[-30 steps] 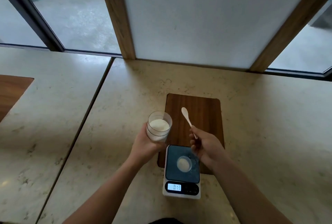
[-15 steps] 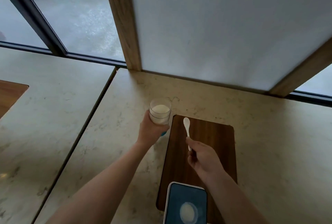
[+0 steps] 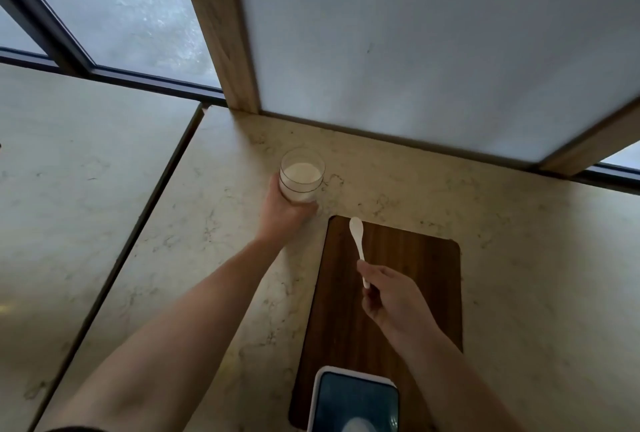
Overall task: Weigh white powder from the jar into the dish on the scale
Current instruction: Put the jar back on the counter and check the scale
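My left hand (image 3: 282, 213) grips a clear open jar (image 3: 302, 177) of white powder, held far out over the marble counter, beyond the wooden board's far left corner. My right hand (image 3: 388, 296) pinches the handle of a small white spoon (image 3: 357, 241), its bowl pointing away over the board. The scale (image 3: 355, 400) with its dark platform sits at the bottom edge of the view. Only the top of the dish (image 3: 354, 426) with white powder shows on it, the rest cut off by the frame.
A dark wooden board (image 3: 415, 293) lies under the scale on the marble counter (image 3: 519, 258). A white panel with wooden frame posts (image 3: 221, 29) stands close behind. A seam (image 3: 138, 223) splits the counter on the left, with windows beyond.
My left hand has carried the jar away from the scale toward the back of the counter. The view has tilted up, so the scale has slid to the bottom edge. The spoon stays in my right hand.
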